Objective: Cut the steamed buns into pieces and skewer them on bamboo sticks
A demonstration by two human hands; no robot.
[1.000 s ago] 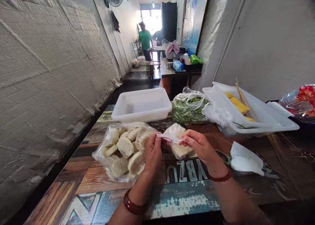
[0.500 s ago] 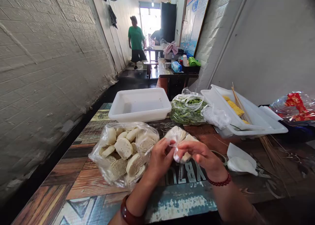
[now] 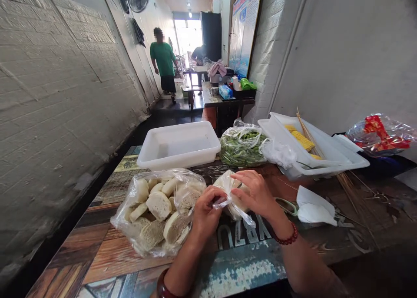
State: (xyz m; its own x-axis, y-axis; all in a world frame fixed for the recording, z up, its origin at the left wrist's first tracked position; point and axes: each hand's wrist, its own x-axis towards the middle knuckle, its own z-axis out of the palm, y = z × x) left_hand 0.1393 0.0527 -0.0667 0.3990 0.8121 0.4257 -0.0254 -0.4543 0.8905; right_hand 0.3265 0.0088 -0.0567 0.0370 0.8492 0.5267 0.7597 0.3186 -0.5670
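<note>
A small clear plastic bag [image 3: 239, 213] with pale pieces inside lies on the table in front of me. My left hand [image 3: 207, 206] pinches a twisted end of its plastic between thumb and fingers. On the other side, my right hand [image 3: 257, 193] holds the gathered neck, its fingers bent over the top and partly hiding the contents. Left of my hands is a larger clear bag, open at the top, full of thick, pale, porous round slices [image 3: 159, 205]. Green-handled scissors [image 3: 288, 206], their blades not clearly visible, lie right of my right hand.
Behind the bags stand a white plastic tub [image 3: 179, 157] and a bag of green pods [image 3: 243, 148]. Stacked white trays [image 3: 342, 164] hold yellow corn and thin sticks. White paper [image 3: 315, 209] lies at right. A person in green [image 3: 163, 59] is farther back.
My left hand has drawn a plastic end out to the left, and a loose tail now shows below the neck. The view has shifted slightly; the person in green has turned.
</note>
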